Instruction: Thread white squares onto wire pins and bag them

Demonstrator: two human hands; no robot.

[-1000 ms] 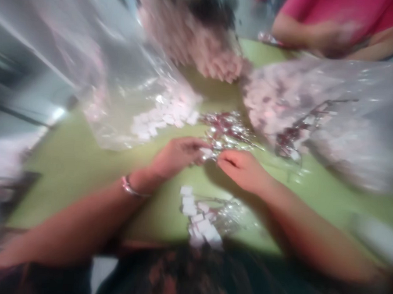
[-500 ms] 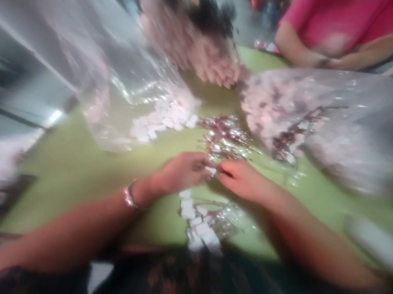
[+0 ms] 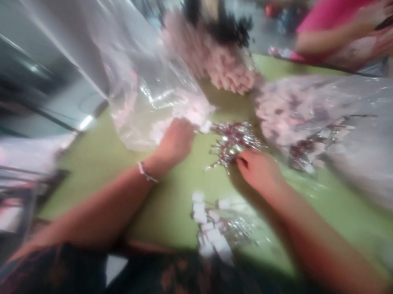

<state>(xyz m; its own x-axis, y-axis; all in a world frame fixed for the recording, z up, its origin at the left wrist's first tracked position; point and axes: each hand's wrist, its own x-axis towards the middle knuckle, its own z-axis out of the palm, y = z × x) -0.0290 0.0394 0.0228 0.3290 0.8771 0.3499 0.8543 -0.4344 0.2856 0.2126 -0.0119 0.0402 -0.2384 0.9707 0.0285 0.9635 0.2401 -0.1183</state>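
My left hand (image 3: 179, 139) reaches over a heap of small white pieces (image 3: 204, 126) by the clear plastic sheeting. Its fingers are bent together, and what they pinch is hidden. My right hand (image 3: 259, 168) is at the near right edge of a pile of shiny red and silver stems (image 3: 234, 140). Thumb and fingers are closed there; blur hides what lies between them. Closer to my body lie small white cards (image 3: 213, 238) with thin shiny strands (image 3: 241, 228) beside them.
Clear plastic sheeting (image 3: 146, 96) covers the left back of the green table (image 3: 167, 198). Pink bundled pieces (image 3: 231, 72) lie at the back. A large plastic bag (image 3: 364, 142) of pale pieces fills the right. Beyond the table is a person in pink (image 3: 334, 35).
My hands have parted from a white piece held between them. The left moved up and left to the white heap, the right to the shiny pile. The person opposite raised their hands.
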